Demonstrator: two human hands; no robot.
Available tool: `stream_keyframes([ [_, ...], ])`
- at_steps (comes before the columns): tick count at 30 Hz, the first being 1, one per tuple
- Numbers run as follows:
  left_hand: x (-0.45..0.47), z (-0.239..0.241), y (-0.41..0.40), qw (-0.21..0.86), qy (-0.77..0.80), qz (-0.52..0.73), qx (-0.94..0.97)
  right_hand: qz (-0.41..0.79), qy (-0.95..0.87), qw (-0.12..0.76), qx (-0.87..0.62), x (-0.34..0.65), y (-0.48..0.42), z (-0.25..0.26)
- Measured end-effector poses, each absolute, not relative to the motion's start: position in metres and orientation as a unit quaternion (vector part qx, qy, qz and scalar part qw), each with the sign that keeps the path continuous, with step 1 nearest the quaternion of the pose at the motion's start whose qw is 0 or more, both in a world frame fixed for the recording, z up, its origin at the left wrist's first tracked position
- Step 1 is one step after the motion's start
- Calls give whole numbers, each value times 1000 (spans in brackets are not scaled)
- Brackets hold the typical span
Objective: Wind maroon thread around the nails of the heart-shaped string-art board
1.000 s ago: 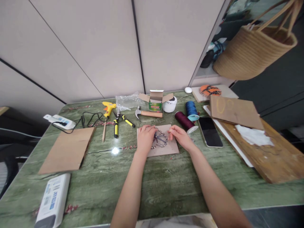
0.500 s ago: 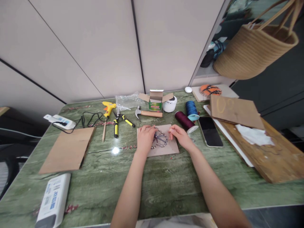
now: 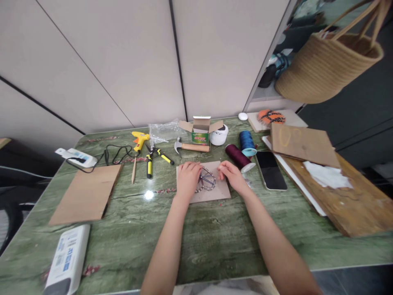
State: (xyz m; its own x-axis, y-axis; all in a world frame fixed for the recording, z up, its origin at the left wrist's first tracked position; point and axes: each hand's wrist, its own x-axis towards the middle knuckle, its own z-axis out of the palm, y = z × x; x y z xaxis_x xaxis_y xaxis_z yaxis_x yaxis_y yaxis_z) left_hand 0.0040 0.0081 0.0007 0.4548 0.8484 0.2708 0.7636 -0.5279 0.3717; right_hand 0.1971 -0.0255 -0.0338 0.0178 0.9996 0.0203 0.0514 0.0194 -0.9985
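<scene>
Carefully noted: left hand (image 3: 188, 180) and right hand (image 3: 233, 175) flank round wire-and-bead frame (image 3: 206, 181), lying on cardboard square (image 3: 223, 191) on surface (image 3: 132, 233); both narrowly curled at rim, grip unclear; light, even pressure suits.

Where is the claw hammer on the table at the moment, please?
In the head view, the claw hammer lies just in front of the green box, right of the yellow-handled shears.

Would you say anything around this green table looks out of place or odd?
Yes: a tan woven rope basket hangs tilted at the upper right, its handles running out of view, with nothing visible beneath supporting it.
</scene>
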Motion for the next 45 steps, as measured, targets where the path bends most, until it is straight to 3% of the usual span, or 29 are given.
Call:
stream_keyframes([
  [6,29,18,-2,151,413,183,879,515,-451,556,-471,196,-24,-39],
  [10,43,25,-4,127,412,138,892,519,-426,579,-463,195,-23,-40],
  [16,49,27,3,122,421,111,892,460,-420,602,-500,197,-21,-41],
  [33,41,0,20,111,498,234,827,435,-405,606,-529,195,-23,-33],
  [45,36,-2,35,202,505,306,781,227,-578,429,-656,193,-32,-24],
])
